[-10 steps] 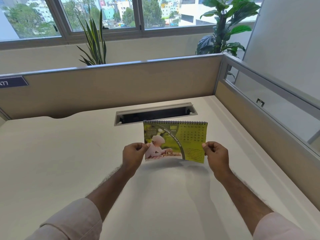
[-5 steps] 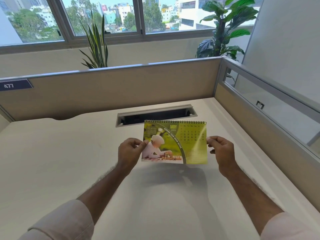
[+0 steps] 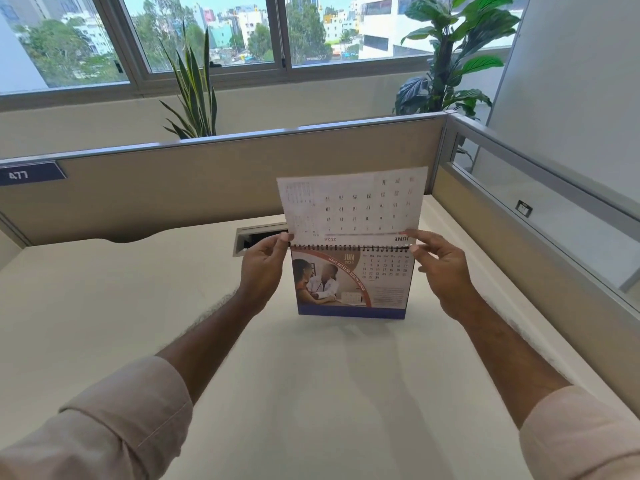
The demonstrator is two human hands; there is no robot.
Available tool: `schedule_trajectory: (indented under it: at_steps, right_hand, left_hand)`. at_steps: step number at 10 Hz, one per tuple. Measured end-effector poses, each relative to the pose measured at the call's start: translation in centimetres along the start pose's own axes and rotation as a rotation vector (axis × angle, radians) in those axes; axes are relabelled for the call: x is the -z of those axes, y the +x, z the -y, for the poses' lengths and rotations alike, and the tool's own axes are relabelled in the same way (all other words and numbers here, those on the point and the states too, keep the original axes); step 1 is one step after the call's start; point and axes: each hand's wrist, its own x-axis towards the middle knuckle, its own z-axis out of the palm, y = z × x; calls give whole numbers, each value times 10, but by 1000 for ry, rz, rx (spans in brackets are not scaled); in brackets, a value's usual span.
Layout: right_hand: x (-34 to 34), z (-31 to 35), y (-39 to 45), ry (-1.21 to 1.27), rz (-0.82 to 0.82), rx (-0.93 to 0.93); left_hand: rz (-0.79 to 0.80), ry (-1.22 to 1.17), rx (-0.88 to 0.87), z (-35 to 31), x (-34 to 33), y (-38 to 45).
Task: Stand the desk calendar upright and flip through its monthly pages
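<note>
White desk (image 3: 104,306), head view only. Desk calendar (image 3: 351,282) stands upright on it, centre-right, base down on the surface, spiral binding along the top edge. Front page showing reads JUN, date grid on the right, photo of two people on the left, blue strip along the bottom. One page (image 3: 353,204) is lifted straight up above the spiral, its back side facing the camera with an upside-down date grid and "JUNE" printed near the binding. Only container-like thing: cable slot (image 3: 244,239) cut into the desk behind the calendar's left side, dark inside, contents can't be made out; left hand covers part of it. Calendar sits between the two hands, its top corners level with the fingertips. Left hand (image 3: 261,275) at the top-left corner, thumb and forefinger closed together on the lower-left edge of the raised page, right by the spiral. Right hand (image 3: 441,268) at the top-right corner, forefinger and thumb nipping the lower-right corner of the same page at the binding, other fingers loosely curled and off the paper. Neither hand touches the calendar's lower body. Beige partition (image 3: 207,181) runs behind the desk with a "477" tag (image 3: 29,173) at left; two plants and windows beyond it.
</note>
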Motion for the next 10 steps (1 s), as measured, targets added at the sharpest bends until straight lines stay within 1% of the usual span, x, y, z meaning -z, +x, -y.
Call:
schedule_trajectory:
  at_steps: [1, 2, 4, 5, 6, 7, 8, 9, 10]
  right_hand:
    - [-1, -6, 3, -86, 2, 25]
    - [-2, -16, 5, -234, -6, 30]
    - [-4, -25, 7, -435, -18, 33]
    - [-5, -26, 7, -470, -38, -14]
    - [-7, -25, 8, -486, -17, -69]
    - [-8, -23, 6, -484, 17, -72]
    - [-7, -17, 4, -520, 10, -22]
    - [-6, -14, 0, -768, -37, 179]
    - [-11, -10, -9, -1050, 13, 514]
  left_hand:
    - [-23, 132, -19, 9, -3, 3]
    - [15, 370, -59, 24, -7, 6]
    - [53, 469, -79, 35, -12, 12]
    - [58, 508, -80, 36, -13, 13]
    - [71, 534, -35, 37, -14, 14]
    - [62, 564, -10, 36, -14, 11]
    - [-22, 713, -100, 33, -11, 5]
    - [-72, 809, -193, 35, -4, -1]
    - [-86, 931, -313, 33, 7, -10]
